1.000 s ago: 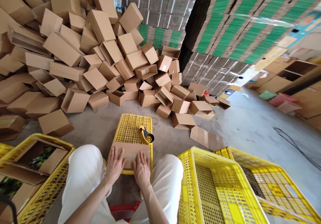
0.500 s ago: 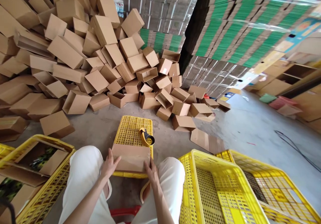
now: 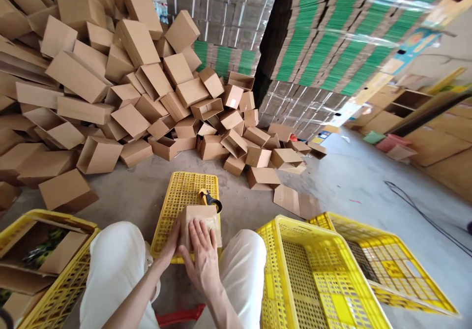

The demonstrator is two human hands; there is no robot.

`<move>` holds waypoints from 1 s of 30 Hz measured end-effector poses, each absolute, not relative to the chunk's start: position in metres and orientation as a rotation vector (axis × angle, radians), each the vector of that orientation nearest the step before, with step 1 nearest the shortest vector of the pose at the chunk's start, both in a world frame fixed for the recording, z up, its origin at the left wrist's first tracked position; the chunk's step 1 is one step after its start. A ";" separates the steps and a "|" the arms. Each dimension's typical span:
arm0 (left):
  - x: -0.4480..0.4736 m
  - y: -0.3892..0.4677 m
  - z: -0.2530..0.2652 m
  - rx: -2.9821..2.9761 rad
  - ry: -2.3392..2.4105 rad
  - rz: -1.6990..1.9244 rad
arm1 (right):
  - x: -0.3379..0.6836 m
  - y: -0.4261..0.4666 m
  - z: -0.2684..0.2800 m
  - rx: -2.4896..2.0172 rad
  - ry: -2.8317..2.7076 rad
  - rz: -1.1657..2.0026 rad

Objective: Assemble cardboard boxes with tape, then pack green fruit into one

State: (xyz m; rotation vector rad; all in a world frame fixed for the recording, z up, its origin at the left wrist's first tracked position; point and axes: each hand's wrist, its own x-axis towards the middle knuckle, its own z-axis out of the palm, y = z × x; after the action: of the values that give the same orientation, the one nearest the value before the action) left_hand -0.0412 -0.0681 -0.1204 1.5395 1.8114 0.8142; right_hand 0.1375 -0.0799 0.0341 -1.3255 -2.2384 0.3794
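A small cardboard box (image 3: 188,214) stands on the yellow plastic crate (image 3: 172,196) between my knees, with a strip of shiny tape on the side facing me. My left hand (image 3: 170,243) grips the box's left side, its fingertips partly hidden. Flat against the taped side lies my right hand (image 3: 201,253), fingers stretched out. Just behind the box, a yellow and black tape dispenser (image 3: 210,199) rests on the crate.
Many cardboard boxes (image 3: 132,120) are piled ahead and to the left. At my left, a yellow crate (image 3: 66,280) holds an open carton (image 3: 22,275) with dark green contents. Two yellow crates (image 3: 295,275) (image 3: 398,270) stand at my right. Flattened cardboard stacks (image 3: 313,44) rise behind.
The box has been turned so that a narrower taped side faces me. My right hand has moved from its right edge onto that side; my left hand stays at the left.
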 end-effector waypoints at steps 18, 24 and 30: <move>-0.058 -0.008 -0.011 1.168 1.730 1.015 | 0.164 0.002 -0.012 -1.374 -1.677 0.989; -0.065 0.001 0.001 1.168 1.770 0.973 | 0.141 0.017 0.005 -1.164 -1.572 1.408; -0.048 0.001 0.011 1.127 1.760 0.918 | 0.139 0.026 0.008 -1.181 -1.402 1.332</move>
State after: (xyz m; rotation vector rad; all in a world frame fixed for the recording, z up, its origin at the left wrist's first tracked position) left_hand -0.0478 0.0006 0.0111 1.1273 1.7601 0.9182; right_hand 0.1387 0.0259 0.0077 -1.1807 -1.4015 1.3324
